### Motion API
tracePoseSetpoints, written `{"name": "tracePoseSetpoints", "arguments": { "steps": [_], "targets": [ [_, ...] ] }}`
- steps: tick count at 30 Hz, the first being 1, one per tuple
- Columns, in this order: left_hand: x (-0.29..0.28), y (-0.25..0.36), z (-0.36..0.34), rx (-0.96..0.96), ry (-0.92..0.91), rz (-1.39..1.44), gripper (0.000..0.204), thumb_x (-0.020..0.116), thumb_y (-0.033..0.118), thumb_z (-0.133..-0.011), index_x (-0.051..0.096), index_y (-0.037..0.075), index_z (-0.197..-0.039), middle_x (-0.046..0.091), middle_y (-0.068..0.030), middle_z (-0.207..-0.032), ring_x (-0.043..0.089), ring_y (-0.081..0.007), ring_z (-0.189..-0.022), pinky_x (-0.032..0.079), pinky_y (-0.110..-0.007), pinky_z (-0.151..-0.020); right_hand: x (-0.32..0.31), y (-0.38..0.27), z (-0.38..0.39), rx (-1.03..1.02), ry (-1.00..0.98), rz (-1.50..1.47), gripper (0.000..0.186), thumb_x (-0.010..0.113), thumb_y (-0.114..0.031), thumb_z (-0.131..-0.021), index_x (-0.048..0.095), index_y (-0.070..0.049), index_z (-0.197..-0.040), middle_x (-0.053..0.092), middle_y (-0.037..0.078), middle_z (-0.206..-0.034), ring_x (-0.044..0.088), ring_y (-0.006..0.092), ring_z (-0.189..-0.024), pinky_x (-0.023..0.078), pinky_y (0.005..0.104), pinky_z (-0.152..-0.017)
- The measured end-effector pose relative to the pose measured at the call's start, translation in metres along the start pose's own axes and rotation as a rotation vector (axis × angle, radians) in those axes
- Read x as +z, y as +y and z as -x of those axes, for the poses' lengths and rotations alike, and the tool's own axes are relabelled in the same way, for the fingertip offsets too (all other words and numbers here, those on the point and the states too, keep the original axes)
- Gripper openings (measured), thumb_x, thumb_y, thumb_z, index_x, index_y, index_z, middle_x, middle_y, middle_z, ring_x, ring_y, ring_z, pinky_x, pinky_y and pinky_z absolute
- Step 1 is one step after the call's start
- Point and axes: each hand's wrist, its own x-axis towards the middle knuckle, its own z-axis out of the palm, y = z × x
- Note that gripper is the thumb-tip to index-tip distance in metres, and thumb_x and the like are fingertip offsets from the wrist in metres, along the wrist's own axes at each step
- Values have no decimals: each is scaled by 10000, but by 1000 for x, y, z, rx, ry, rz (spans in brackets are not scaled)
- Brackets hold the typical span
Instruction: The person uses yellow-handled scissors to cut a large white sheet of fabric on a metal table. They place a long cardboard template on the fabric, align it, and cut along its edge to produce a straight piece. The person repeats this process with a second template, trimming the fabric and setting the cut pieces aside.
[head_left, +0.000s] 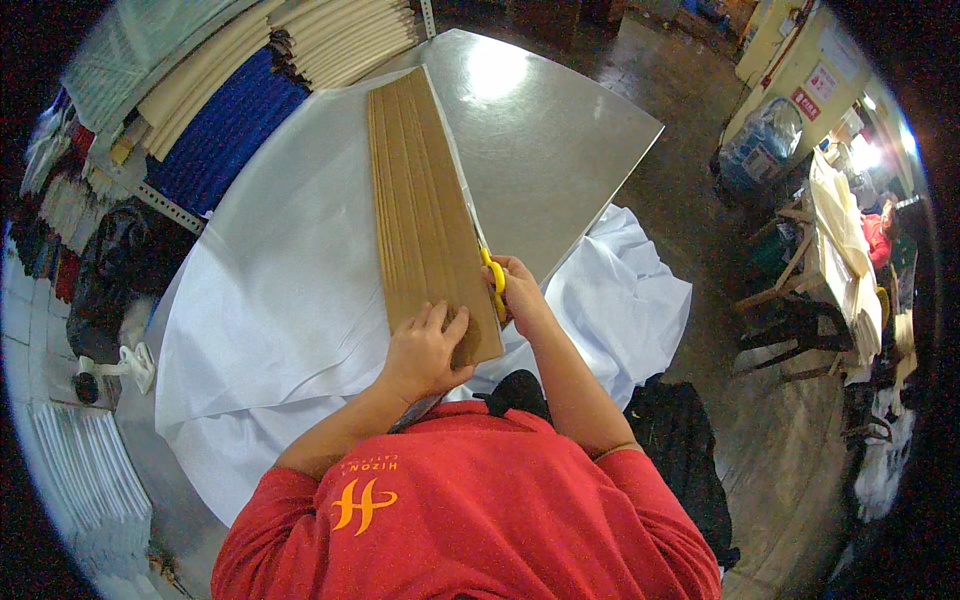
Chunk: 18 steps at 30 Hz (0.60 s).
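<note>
A long brown strip of ridged cardboard (425, 200) lies over white cloth (280, 250) on a metal table. My left hand (430, 345) rests on the near end of the cardboard, fingers spread and pressing down. Beside the cardboard's right edge, my right hand (522, 295) grips yellow-handled scissors (494, 272). Their blades run along that edge and are mostly hidden, so I cannot tell whether they are apart. A narrow margin of white cloth shows along the cardboard's far right side.
Bare metal tabletop (540, 120) extends beyond the cardboard to the right. Bunched white cloth (620, 300) hangs off the table's right side. Shelves at left hold folded blue cloth (228, 125) and cream cloth (345, 35). A wooden stand draped with pale cloth (845, 260) stands far right.
</note>
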Motion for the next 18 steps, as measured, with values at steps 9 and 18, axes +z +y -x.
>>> {"name": "tracePoseSetpoints", "arguments": {
  "steps": [9, 18],
  "targets": [
    [5, -1, 1, 18, 0, -2, 718, 743, 399, -639, 507, 88, -1241, 518, -188, -1224, 530, -375, -1118, 487, -460, -854, 1, 2, 1, -41, 23, 39, 453, 639, -247, -870, 501, 18, -1209, 606, 98, -1023, 571, 157, -904, 458, 284, -809],
    [5, -2, 1, 12, -12, 6, 736, 746, 391, -631, 497, 89, -1253, 515, -193, -1228, 526, -386, -1127, 482, -462, -872, 0, 5, -2, -60, 40, 85, 432, 655, -206, -854, 514, 20, -1194, 616, 96, -992, 582, 155, -876, 471, 275, -778]
  ]
}}
